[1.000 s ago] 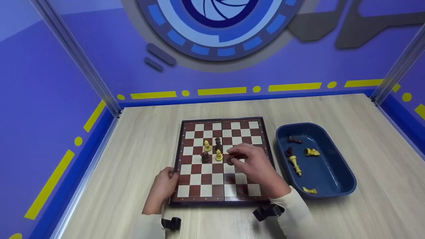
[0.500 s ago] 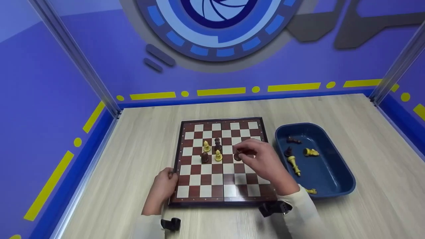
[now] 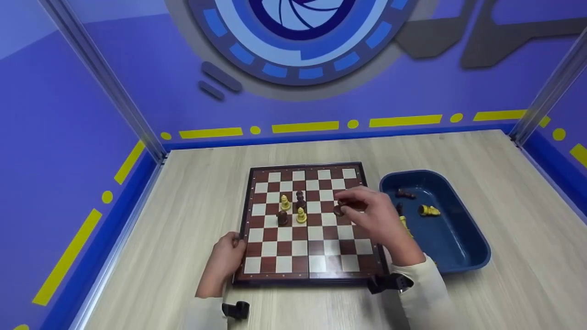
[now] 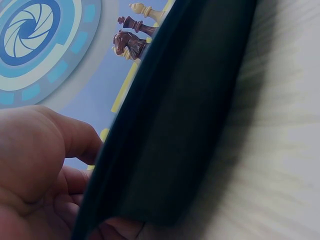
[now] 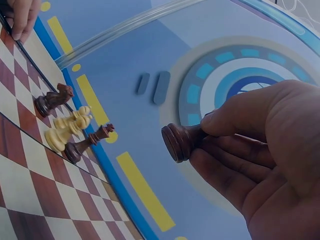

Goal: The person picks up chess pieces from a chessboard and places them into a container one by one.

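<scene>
My left hand holds the left edge of the chessboard; the left wrist view has the thumb and fingers around that dark edge. Over the right half of the board, my right hand pinches a dark brown chess piece off the surface. Its round base faces left and its top is hidden by the fingers. Near the board's middle stand a dark knight, a dark king, and two cream bishops, one behind and one in front.
A deep blue tray stands right of the board. In it lie a dark chess piece, a cream chess piece and others partly covered by my right hand and arm. Printed panels wall the table at the back and sides.
My right hand has moved right across the board, carrying the dark chess piece, and now covers part of the tray's left side. The left hand and the standing pieces have stayed put.
</scene>
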`<state>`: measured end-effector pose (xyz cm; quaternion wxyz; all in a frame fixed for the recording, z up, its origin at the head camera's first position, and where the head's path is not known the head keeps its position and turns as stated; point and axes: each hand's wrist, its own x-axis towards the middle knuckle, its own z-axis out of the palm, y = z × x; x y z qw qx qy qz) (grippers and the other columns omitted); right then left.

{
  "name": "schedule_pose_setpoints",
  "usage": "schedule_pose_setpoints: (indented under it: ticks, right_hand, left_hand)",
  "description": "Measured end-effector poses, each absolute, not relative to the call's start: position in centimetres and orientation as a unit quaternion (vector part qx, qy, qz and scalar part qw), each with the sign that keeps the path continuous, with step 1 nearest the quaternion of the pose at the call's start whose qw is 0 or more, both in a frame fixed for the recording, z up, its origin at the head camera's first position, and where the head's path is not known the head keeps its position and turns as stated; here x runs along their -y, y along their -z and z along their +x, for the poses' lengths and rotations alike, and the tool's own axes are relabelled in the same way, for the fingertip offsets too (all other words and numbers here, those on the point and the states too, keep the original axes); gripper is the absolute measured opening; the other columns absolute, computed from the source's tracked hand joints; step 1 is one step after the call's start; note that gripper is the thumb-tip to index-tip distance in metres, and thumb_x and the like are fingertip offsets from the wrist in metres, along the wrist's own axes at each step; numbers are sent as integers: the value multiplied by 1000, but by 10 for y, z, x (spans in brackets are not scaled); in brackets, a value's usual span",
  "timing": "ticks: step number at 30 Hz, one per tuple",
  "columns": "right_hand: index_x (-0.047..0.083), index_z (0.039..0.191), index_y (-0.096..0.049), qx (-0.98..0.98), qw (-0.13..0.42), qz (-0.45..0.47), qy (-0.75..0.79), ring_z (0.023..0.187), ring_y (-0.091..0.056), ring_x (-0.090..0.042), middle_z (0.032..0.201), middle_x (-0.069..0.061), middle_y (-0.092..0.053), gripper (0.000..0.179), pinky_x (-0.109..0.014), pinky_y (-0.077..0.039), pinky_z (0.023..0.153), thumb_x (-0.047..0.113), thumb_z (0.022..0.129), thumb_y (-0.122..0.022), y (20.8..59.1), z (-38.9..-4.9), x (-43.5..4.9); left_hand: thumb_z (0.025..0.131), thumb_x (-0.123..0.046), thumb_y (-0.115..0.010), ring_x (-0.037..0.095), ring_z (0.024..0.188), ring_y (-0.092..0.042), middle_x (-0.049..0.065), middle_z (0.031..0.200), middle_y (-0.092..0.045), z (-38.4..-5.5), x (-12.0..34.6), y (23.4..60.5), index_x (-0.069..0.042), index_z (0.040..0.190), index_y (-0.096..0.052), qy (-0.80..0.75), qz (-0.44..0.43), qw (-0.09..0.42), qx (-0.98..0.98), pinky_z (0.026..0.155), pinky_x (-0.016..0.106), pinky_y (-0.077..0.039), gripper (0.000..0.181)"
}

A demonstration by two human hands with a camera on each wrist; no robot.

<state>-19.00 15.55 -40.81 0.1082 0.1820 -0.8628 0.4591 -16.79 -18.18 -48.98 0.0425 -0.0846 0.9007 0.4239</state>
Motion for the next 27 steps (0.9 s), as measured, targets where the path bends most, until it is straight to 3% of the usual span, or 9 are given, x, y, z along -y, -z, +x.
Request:
schedule_pose_setpoints:
  ticks: [27]
  right_hand:
    - [9, 111, -72, 862, 125, 123, -475, 92, -68, -18, 106, -6, -69, 27, -14, -52, 75, 2, 86, -69, 401, -195, -189]
  left_hand:
    - [95, -15, -45, 13, 59, -53, 5, 74, -59, -168, 181, 490, 6, 117, -57, -422, -89, 40, -901, 52, 27, -43, 32]
